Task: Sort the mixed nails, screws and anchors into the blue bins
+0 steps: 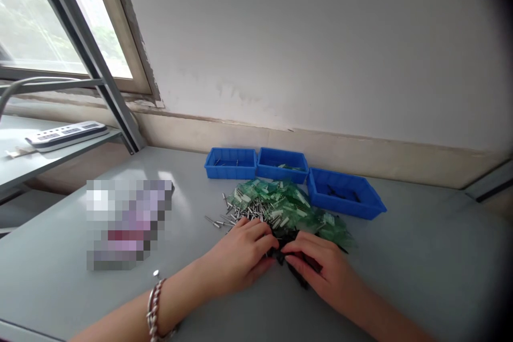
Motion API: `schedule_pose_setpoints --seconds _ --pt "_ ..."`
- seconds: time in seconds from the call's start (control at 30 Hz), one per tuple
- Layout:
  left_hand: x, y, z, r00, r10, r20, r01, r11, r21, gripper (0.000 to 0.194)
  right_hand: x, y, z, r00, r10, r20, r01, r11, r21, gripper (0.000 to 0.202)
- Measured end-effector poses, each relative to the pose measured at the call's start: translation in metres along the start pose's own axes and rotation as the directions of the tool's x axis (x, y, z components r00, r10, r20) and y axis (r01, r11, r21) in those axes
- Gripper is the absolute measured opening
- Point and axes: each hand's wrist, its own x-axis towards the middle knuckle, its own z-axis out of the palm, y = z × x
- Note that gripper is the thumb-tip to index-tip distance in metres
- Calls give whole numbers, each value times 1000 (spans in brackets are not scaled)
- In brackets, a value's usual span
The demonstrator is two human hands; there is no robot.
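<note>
A mixed pile lies on the grey table: green translucent packets (294, 200), silvery metal pins (256, 209) at its left and small black pieces (298, 275) at its near side. My left hand (244, 254) rests at the near left of the pile, fingers curled and pressed together by the black pieces; what they hold is hidden. Facing it from the right, my right hand (320, 264) pinches at the black pieces with thumb and index finger close together. The fingertips of both hands nearly meet.
Three blue bins, left (231, 172), middle (282, 173) and right (344, 206), stand behind the pile, with a few small pieces inside. A pixelated object (132, 224) lies left. A power strip (66, 135) sits on the side shelf.
</note>
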Motion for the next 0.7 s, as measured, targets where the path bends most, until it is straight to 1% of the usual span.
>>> schedule_pose_setpoints --seconds 0.17,0.3,0.47,0.7 --pt "0 0 0 999 17 -34 -16 1000 7 14 -1 0 1 1000 -22 13 22 1000 15 17" --pt "0 0 0 998 21 -57 -22 1000 -6 14 -3 5 4 999 -15 29 17 999 -40 17" --pt "-1 0 1 995 29 -92 -30 999 -14 13 -4 10 7 999 -40 25 43 992 -122 14" --pt "-1 0 1 992 39 -123 -42 999 -22 12 -4 9 7 998 -56 23 59 987 -148 14"
